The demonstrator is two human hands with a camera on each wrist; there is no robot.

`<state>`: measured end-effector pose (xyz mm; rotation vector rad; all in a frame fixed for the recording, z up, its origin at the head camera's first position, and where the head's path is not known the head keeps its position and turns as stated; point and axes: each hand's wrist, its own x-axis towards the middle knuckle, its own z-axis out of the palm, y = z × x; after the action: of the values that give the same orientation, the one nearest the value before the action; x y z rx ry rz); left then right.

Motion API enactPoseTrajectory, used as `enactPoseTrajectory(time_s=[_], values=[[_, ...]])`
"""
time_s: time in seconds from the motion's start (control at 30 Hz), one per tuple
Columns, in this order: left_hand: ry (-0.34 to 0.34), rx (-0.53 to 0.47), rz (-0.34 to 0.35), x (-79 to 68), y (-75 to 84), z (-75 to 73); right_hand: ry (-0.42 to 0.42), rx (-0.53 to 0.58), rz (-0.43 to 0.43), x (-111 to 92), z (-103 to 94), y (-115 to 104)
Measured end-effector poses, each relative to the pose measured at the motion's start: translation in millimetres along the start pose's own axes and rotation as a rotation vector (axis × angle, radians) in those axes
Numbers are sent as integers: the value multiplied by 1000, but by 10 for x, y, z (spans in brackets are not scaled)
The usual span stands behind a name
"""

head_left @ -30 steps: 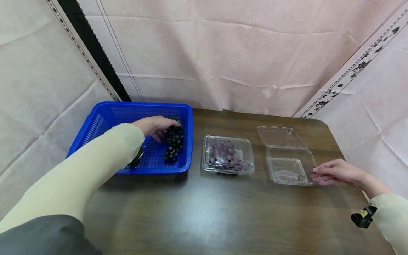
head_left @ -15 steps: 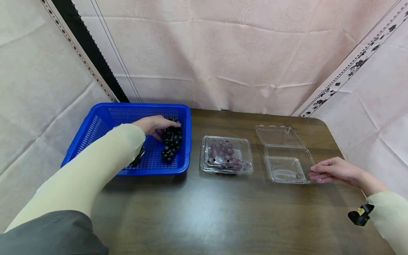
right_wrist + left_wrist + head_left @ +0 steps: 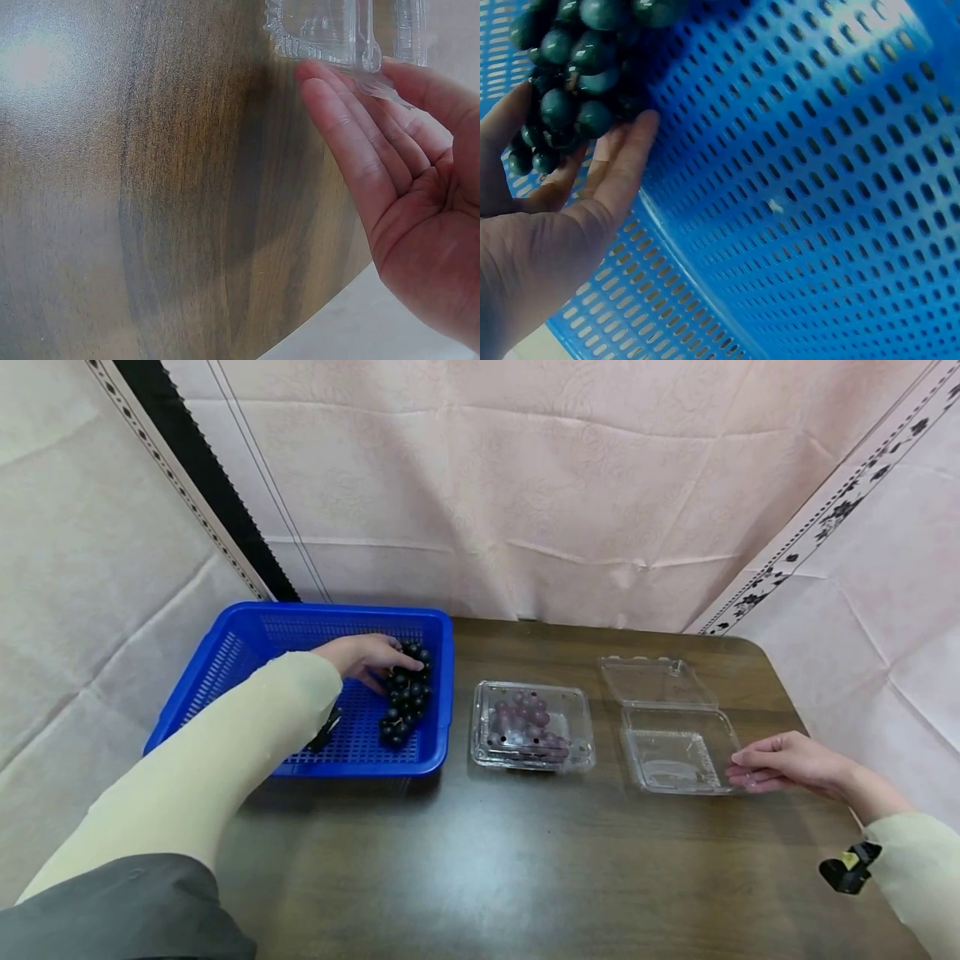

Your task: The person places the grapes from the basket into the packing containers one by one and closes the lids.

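Observation:
In the head view, my left hand (image 3: 363, 656) reaches into a blue basket (image 3: 447, 693) and holds the upper part of a bunch of dark grapes (image 3: 405, 706). The left wrist view shows thumb and fingers on either side of the grapes (image 3: 589, 56), which lie close to the perforated basket wall. At the right, my right hand (image 3: 798, 768) pinches the near right edge of an open clear plastic clamshell box (image 3: 675, 760). In the right wrist view the box's clear rim (image 3: 371, 60) sits between thumb and fingers, and the fingers are fairly straight.
A closed clear clamshell box (image 3: 577, 718) with reddish grapes (image 3: 525, 714) stands between the basket and the open box. All rest on a brown wooden table (image 3: 480, 860). Pale cloth (image 3: 525, 485) hangs behind it. A dark object (image 3: 325, 733) shows partly beneath my left sleeve.
My left thumb has come down a little over the grapes, and the bunch has shifted slightly. My right hand stays at the open box's edge.

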<state>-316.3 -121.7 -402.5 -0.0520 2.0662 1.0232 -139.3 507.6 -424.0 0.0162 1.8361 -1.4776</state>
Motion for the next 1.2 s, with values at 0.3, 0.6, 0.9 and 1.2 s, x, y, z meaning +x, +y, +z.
enactPoseTrajectory(time_s=[0.3, 0.6, 0.9, 1.2], values=[[39, 68, -3, -8, 11, 54, 13, -32, 11, 3, 4, -29], [-9, 104, 31, 8, -37, -42, 0, -46, 9, 26, 8, -32], [-43, -12, 99, -17, -55, -136, 16, -31, 12, 7, -2, -36], [-94, -158, 157, -135, -62, -174, -1, -34, 11, 1, 12, -48]])
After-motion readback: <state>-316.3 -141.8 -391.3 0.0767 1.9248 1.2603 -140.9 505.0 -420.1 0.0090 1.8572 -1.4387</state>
